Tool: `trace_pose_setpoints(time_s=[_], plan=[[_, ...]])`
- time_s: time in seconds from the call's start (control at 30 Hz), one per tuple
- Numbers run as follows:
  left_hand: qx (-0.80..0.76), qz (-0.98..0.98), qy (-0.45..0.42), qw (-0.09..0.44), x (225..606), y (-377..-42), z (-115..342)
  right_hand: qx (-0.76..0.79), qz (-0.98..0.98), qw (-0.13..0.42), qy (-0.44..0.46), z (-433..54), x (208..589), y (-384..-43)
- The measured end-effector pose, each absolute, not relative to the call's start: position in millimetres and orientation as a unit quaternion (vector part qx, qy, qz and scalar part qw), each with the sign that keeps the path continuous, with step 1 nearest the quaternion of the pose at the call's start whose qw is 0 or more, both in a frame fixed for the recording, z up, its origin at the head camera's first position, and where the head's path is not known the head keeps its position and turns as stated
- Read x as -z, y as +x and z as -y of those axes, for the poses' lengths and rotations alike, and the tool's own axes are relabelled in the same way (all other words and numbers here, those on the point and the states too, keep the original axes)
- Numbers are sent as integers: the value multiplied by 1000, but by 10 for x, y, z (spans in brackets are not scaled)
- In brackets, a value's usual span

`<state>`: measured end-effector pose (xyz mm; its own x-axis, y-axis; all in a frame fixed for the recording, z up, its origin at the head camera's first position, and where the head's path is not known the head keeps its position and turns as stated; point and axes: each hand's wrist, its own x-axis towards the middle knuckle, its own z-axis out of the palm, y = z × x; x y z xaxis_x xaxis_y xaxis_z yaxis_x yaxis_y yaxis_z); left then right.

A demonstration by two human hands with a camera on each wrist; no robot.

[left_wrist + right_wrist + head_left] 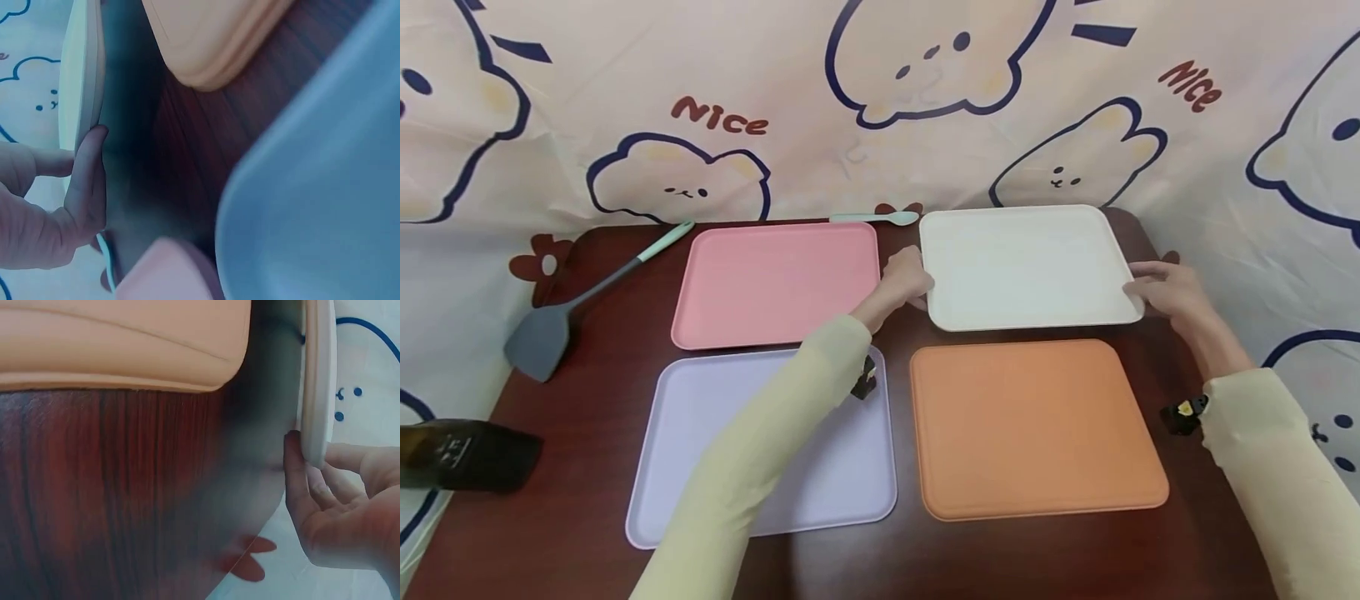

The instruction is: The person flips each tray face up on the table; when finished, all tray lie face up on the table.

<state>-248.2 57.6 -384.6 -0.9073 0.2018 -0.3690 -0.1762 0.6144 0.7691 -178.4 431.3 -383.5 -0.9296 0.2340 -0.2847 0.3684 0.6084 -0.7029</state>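
Observation:
A white rectangular tray (1026,267) is held by its two short sides at the back right of the table. My left hand (906,277) grips its left edge; in the left wrist view the thumb and fingers (87,181) pinch the rim from both faces. At the opposite edge my right hand (1167,292) holds the tray, fingers (297,469) beneath it and thumb on the upper side. Just in front lies an orange tray (1037,429). A pink tray (778,283) is left of my left hand, and my left sleeve crosses over a lavender tray (700,442).
A grey spatula (542,340) with a mint handle lies at the table's left side. Behind the trays is a mint spoon (898,218). A dark bottle-like object (475,457) is at the left edge. Patterned cloth (880,158) hangs behind the dark wooden table (835,575).

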Motion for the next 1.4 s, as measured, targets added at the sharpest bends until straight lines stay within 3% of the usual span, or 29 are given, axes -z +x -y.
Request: trace_pose_setpoints(time_s=[0.43, 1.4], plan=[[-254, -954, 71, 140, 3874, -2466, -405, 393, -898, 128, 151, -4036, 3990, -1961], [-258, -952, 42, 160, 3984, -2429, -424, 320, -933, 85, 144, -3901, 4020, -2073]])
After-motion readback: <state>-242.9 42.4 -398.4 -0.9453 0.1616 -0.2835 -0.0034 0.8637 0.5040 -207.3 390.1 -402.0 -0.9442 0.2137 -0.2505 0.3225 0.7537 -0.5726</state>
